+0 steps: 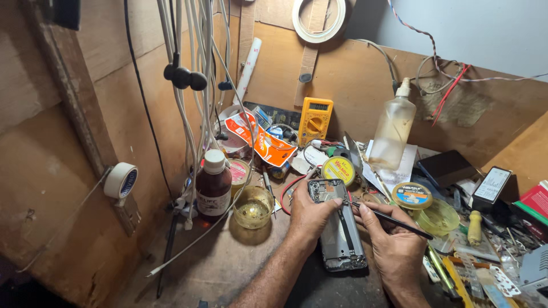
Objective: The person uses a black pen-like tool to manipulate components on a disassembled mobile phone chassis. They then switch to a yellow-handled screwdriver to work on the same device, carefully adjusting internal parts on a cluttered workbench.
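Phone (338, 231): opened, mid-surface, my left hand (311, 214) pinning its left edge, fingers curled on it.
Right hand (394, 245): fingers pinch a tool (388, 218), tip on the phone.
Hidden: I can't make out the tip contact.
Room: clutter crowds right; left surface (228, 262) barer.

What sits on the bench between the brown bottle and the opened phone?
In the head view, a small clear glass bowl of yellowish liquid stands between the brown bottle and the opened phone, beside the left hand.
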